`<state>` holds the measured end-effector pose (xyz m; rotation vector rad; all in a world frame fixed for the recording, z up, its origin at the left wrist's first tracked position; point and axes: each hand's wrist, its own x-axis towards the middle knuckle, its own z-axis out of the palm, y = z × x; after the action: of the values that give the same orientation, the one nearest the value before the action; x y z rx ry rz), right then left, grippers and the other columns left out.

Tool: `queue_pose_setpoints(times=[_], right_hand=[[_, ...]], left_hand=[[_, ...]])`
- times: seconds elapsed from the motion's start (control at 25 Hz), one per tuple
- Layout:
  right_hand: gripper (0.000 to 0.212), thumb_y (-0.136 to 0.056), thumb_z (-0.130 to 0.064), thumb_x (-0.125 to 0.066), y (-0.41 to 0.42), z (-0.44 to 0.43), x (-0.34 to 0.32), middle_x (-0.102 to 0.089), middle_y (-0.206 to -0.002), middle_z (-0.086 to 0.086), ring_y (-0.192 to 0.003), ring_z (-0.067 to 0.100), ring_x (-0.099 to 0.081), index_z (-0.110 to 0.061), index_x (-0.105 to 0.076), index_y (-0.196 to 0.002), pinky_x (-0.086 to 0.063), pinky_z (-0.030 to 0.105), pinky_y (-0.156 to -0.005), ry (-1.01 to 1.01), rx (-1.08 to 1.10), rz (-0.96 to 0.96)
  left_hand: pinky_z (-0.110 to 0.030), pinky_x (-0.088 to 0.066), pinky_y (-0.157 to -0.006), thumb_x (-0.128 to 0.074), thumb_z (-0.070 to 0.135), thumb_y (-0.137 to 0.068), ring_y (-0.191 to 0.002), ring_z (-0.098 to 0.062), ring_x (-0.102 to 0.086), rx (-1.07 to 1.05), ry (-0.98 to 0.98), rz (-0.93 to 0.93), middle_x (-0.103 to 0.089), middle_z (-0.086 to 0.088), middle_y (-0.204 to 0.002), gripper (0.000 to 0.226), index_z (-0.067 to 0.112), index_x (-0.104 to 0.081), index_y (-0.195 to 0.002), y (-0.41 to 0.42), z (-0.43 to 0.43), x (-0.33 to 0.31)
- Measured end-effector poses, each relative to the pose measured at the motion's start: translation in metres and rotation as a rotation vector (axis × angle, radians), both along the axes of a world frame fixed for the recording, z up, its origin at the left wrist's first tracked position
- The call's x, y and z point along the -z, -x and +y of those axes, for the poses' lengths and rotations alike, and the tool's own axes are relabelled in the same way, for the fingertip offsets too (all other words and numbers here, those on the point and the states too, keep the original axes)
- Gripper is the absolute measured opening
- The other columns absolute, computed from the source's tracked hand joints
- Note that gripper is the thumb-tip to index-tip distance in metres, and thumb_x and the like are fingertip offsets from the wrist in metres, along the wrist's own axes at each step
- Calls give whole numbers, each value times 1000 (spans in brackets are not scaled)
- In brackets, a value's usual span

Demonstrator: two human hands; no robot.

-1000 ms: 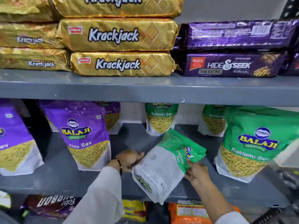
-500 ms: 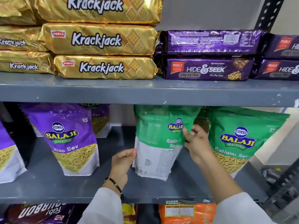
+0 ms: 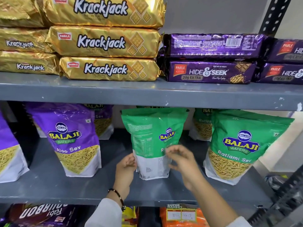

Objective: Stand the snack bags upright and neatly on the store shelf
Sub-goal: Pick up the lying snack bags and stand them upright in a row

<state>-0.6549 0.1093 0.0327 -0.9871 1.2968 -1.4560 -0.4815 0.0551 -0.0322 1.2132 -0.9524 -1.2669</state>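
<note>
A green Balaji Ratlami Sev bag stands upright in the middle of the grey middle shelf, its printed back partly turned toward me. My left hand grips the bag's lower left edge with its fingertips. My right hand hovers in front of the bag's lower right part, blurred, fingers spread, holding nothing. Another green Ratlami Sev bag stands to the right, leaning slightly. A purple Aloo Sev bag stands to the left.
More bags stand at the back: a green one and a purple one. A purple bag is at the far left. Krackjack packs and Hide & Seek packs fill the shelf above. An orange pack lies below.
The green bag went from tilted in both hands near the shelf front to standing upright on the shelf. My right hand has come off its upper right side and spread its fingers.
</note>
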Motion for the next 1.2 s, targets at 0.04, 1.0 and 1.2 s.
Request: queue_pose_setpoints(times=[0.04,1.0,1.2], right_hand=[[12,-76,-13,-69,-4,2,2,-64,-90,-1,-86,14,-58,-20,-63,-83,-43,27,-74,-48,-94,21],[36,-90,-1,-44,40,-65,28,-75,-91,-12,-90,10,-65,-4,-52,-125,-54,33,-81,6,-139,-40],[32,-85,9,-49,44,-32,12,-69,-97,12,-85,7,-64,2,-56,-115,-50,16,-81,136,82,23]], left_hand=[[-13,-50,-68,-44,-18,-77,-81,-12,-62,-26,11,-40,-69,7,-85,48,24,-64,-90,2,6,2],[-35,-43,-98,-40,-23,-72,-116,-14,-51,52,11,43,-55,4,-126,72,17,-45,-132,26,19,0],[-30,-44,-92,-53,-14,-62,-115,-24,-50,-289,260,-346,-58,-3,-117,61,16,-53,-116,52,47,-4]])
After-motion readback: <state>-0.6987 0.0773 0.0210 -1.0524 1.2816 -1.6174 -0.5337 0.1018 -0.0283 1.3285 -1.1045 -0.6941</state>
